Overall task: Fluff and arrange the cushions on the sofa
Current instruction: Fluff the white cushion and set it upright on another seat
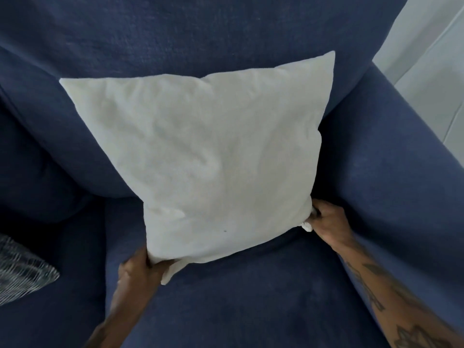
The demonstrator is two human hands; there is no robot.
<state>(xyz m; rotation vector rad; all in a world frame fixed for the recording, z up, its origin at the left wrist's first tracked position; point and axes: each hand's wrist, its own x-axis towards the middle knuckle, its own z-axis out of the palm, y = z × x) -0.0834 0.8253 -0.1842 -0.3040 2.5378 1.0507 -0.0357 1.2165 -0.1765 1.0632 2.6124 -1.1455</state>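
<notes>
- Nearest the camera, two bare forearms reach in from the bottom edge, the right one tattooed, over the seat of a navy blue sofa (251,297) that fills almost the whole view.
- Behind the seat rises the sofa's back cushion (175,41), with the right armrest (389,159) running down the right side and a pale wall (431,59) beyond it.
- Propped on the seat and leaning against the back cushion stands a white square cushion (213,151), tilted so its lower left corner hangs lowest.
- At the left edge, on the seat, lies the corner of a grey patterned cushion (22,270), well apart from the white one.
- At that lower left corner the left hand (135,270) is closed, pinching the fabric.
- At the lower right corner the right hand (329,222) is closed around bunched fabric, just beside the armrest.
</notes>
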